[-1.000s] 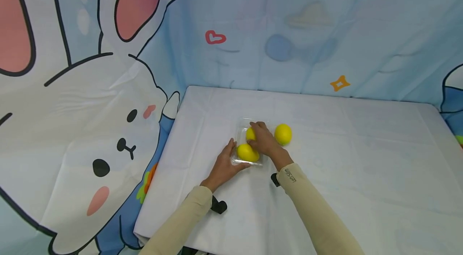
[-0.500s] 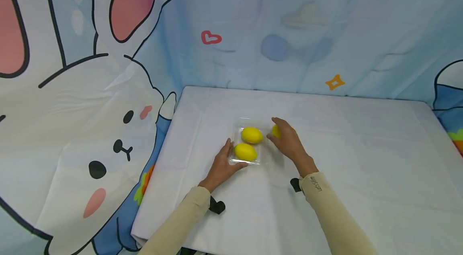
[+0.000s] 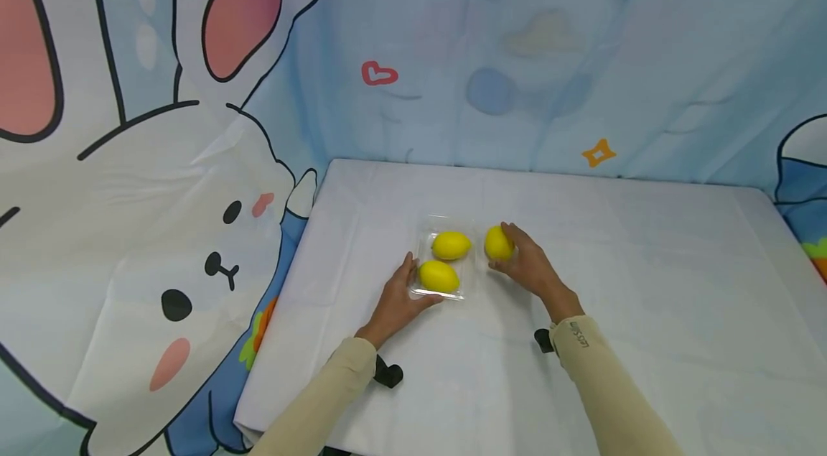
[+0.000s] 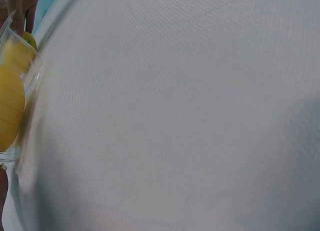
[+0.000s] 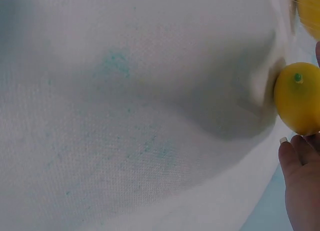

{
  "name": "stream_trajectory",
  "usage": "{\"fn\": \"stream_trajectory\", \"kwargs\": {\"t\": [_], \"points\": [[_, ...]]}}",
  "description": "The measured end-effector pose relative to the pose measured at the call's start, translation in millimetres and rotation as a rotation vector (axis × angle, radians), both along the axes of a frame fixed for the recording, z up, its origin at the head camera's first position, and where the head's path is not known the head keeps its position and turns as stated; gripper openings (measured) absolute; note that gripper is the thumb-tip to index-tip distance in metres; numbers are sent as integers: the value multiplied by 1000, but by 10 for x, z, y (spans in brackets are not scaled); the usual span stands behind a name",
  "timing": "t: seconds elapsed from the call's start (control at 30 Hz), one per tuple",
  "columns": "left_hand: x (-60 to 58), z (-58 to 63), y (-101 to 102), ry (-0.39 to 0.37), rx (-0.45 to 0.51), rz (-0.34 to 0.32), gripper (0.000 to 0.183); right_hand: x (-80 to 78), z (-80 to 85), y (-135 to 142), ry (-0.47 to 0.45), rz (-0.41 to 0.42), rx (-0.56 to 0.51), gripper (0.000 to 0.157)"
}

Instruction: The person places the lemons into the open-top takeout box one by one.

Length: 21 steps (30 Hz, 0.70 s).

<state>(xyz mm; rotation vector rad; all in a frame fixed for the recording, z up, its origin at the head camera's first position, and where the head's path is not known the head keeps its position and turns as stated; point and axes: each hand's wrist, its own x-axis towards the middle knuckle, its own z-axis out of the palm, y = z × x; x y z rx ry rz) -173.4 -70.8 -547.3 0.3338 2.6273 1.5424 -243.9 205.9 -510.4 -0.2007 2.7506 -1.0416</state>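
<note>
A clear plastic tray (image 3: 476, 276) lies on the white table with two yellow lemons in it, a back lemon (image 3: 451, 245) and a front lemon (image 3: 438, 276). My left hand (image 3: 400, 301) holds the tray's near left corner, thumb along the front edge and fingers at the left side. Just right of the tray, my right hand (image 3: 528, 263) grips a third lemon (image 3: 497, 243) between thumb and fingers. The right wrist view shows this lemon (image 5: 299, 101) with its green stem end toward the camera, the fingertips against its side.
The white cloth-covered table (image 3: 646, 312) extends far to the right and toward the front. A light blue curtain (image 3: 439, 126) hangs behind its back edge, and a large printed rabbit (image 3: 142, 226) covers the backdrop at the left.
My right hand has moved from over the tray to the lemon at the right and taken hold of it, uncovering the back lemon. My left hand has stayed at the tray.
</note>
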Motion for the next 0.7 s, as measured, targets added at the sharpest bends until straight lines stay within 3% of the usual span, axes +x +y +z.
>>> {"fn": "stream_trajectory", "kwargs": {"t": [0.7], "points": [[21, 1, 26, 5, 11, 10, 104, 32, -99, -18, 110, -87, -31, 72]]}}
